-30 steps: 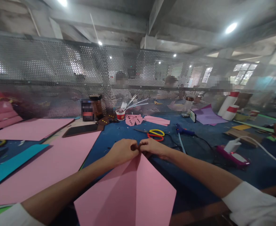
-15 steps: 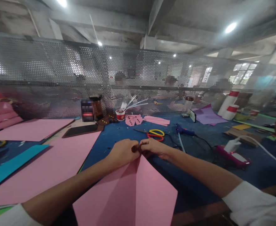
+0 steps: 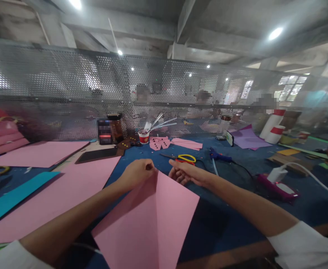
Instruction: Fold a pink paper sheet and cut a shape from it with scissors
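Observation:
My left hand point(image 3: 138, 172) is closed on the top corner of a folded sheet of pink paper point(image 3: 152, 220), which hangs toward me with a crease down its middle. Just right of that corner is my right hand point(image 3: 187, 172), apart from the paper, its fingers loosely bent and spread with nothing seen in them. Beyond my right hand lie scissors point(image 3: 186, 158) with yellow and red handles, partly covered by it. A blue glue gun point(image 3: 219, 155) with a clear stick rests farther right.
Large pink sheets point(image 3: 68, 190) and a teal strip point(image 3: 18, 198) lie at left. At the back stand a paper cup point(image 3: 144, 137), a dotted pink paper piece point(image 3: 159, 142) and a glass jar point(image 3: 223, 127). A purple power strip point(image 3: 277, 187) with a white charger sits at right.
My right hand has let go of the paper's top corner and opened, moving slightly right. My left hand has shifted left with the paper, which has swung a little to the left.

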The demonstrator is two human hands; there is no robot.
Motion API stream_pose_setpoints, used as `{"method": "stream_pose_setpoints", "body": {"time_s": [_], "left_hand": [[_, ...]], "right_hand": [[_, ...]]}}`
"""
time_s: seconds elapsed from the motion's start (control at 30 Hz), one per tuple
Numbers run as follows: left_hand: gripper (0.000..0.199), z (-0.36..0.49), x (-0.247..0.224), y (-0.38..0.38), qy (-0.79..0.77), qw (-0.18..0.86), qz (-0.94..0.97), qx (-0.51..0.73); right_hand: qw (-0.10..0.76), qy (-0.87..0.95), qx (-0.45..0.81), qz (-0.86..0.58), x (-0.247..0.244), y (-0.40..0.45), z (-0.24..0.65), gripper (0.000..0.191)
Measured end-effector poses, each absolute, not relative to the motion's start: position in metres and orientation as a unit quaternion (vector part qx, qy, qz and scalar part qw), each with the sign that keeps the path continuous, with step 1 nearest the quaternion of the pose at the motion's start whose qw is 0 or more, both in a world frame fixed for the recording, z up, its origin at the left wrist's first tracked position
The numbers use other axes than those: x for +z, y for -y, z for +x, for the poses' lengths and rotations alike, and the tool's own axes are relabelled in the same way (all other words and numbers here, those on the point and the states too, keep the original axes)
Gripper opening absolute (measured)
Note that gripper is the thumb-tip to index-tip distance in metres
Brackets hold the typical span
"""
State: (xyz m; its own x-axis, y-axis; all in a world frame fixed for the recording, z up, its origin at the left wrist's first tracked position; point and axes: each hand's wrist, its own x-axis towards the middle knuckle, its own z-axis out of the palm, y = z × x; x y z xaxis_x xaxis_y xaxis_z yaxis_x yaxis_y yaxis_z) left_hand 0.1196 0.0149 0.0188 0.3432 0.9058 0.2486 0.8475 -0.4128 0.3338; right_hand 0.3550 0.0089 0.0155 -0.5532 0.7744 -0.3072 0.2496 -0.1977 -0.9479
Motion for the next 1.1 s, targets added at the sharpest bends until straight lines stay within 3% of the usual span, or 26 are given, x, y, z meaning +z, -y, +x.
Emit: {"method": "stream_pose_setpoints", "body": {"time_s": [0.07, 0.3, 0.5, 0.73, 0.93, 1.1], "left_hand": [[0.022, 0.116, 0.018, -0.017, -0.542, 0.068, 0.816, 0.191], [0.023, 0.115, 0.019, -0.015, -0.568, 0.045, 0.803, 0.174], [0.023, 0.12, 0.018, -0.014, -0.584, 0.037, 0.795, 0.159], [0.022, 0.117, 0.015, -0.014, -0.583, 0.045, 0.791, 0.178], [0.016, 0.114, 0.012, -0.014, -0.576, 0.055, 0.791, 0.201], [0.022, 0.112, 0.012, 0.004, -0.508, 0.033, 0.832, 0.223]], "right_hand": [[0.205, 0.616, 0.642, -0.408, 0.021, -0.005, 0.357, 0.069], [0.224, 0.703, 0.57, -0.361, 0.054, 0.021, 0.351, 0.068], [0.237, 0.78, 0.499, -0.293, 0.066, 0.041, 0.349, 0.055], [0.253, 0.742, 0.498, -0.371, 0.053, 0.022, 0.351, 0.058], [0.244, 0.748, 0.485, -0.382, 0.043, 0.011, 0.357, 0.024], [0.219, 0.778, 0.424, -0.409, 0.028, 0.005, 0.364, 0.018]]}}
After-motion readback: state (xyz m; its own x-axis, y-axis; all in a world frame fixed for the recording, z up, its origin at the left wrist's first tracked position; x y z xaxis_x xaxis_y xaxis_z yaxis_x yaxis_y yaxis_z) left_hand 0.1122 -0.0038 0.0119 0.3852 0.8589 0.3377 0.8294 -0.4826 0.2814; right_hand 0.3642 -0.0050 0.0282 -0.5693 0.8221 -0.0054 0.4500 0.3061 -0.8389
